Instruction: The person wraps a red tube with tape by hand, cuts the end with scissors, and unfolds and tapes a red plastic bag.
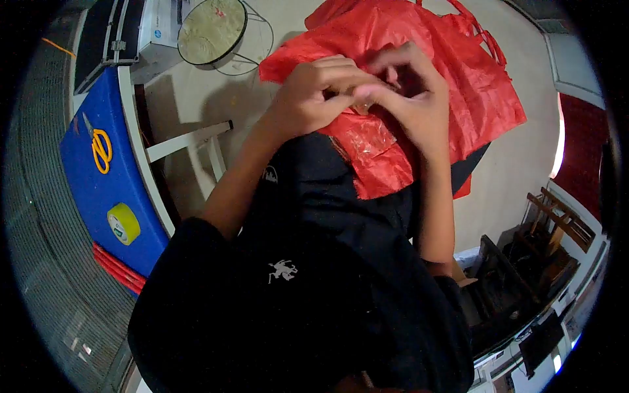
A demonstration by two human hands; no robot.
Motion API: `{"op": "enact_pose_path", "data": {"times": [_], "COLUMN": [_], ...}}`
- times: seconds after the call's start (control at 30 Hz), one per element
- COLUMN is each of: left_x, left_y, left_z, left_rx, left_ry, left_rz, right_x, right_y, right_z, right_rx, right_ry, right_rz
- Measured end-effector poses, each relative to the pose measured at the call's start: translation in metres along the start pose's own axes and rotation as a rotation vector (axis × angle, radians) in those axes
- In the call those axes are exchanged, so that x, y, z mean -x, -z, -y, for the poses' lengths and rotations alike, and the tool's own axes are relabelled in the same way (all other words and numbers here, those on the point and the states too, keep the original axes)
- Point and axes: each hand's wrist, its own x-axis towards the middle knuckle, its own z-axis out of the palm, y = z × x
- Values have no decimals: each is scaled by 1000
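A red bag [472, 98] with thin handles lies spread across my lap. Over it, my left hand [321, 95] and my right hand [413, 95] meet, with fingers bent and fingertips close together. Between the fingertips is a small clear piece, perhaps tape or plastic, too small to make out fully. Just below the hands, a shiny clear patch [377, 139] sits on the red material. My right hand is slightly blurred.
On the blue table [98, 196] at the left are yellow-handled scissors [101, 150], a roll of yellow-green tape [124, 223] and folded red material [118, 267]. A round stool [213, 31] stands ahead. Dark wooden furniture [557, 229] is at the right.
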Motion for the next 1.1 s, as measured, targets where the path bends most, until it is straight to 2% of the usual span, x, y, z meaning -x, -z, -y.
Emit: {"op": "enact_pose_path", "data": {"times": [0.03, 0.07, 0.13, 0.2, 0.23, 0.27, 0.33, 0.37, 0.4, 0.43, 0.47, 0.57, 0.6, 0.63, 0.67, 0.7, 0.77, 0.8, 0.87, 0.93, 1.0, 1.03, 1.1], "left_x": [2, 4, 6, 9, 2, 0, 4, 3, 3, 3, 4, 2, 2, 2, 0, -1, -3, -3, -8, -8, -7, -7, -6], "left_y": [-2, -5, -5, 1, 0, -2, -9, -13, -16, -19, -21, -20, -16, -8, -2, 0, 1, 2, 6, 3, 1, 3, 11], "left_z": [1, 3, 4, 0, -9, -8, -6, -2, 0, 2, 2, 2, 0, -4, -6, -5, -2, 0, -4, -9, -7, -7, -8], "left_rx": [1, 3, 5, 767, 632, 635, 224, 221, 219, 342, 468, 473, 473, 476, 476, 474, 420, 423, 400, 286, 241, 240, 547], "left_ry": [5, -54, -113, 235, 182, 178, 116, 150, 149, 173, 200, 213, 215, 319, 419, 418, 423, 428, 425, 438, 308, 308, 300], "left_rz": [-1, -64, -127, -88, -65, -61, -70, -169, -171, -228, -285, -345, -350, -270, -189, -193, -136, -129, -120, -84, -83, -79, -32], "right_x": [0, 1, 5, 3, 2, 1, 2, 3, 3, 4, 4, 3, 2, 0, -2, -2, -1, 0, 1, -1, 1, 3, 6], "right_y": [1, 0, 0, 3, 4, 4, 2, 1, 1, 1, 2, 8, 15, 17, 12, 3, 3, 3, 5, 8, 15, 19, 32], "right_z": [0, 4, 14, 8, 5, 3, 3, 4, 4, 4, 3, -1, -2, 1, 3, 6, 14, 14, 12, 11, 8, 7, 15], "right_rx": [116, 115, 26, 54, 82, 86, 7, 7, -106, -218, -217, -252, -448, -646, -647, -317, 133, 132, 175, 155, 229, 245, 238], "right_ry": [134, 133, -213, -199, -181, -181, -177, -178, -225, -273, -275, -257, -228, -198, -196, -94, -98, -105, 56, 67, 158, 137, 72], "right_rz": [-5, -3, -69, -141, -210, -214, -145, -141, -98, -57, -56, 83, 167, 252, 256, 108, 40, 36, 87, 57, 51, 26, -127]}}
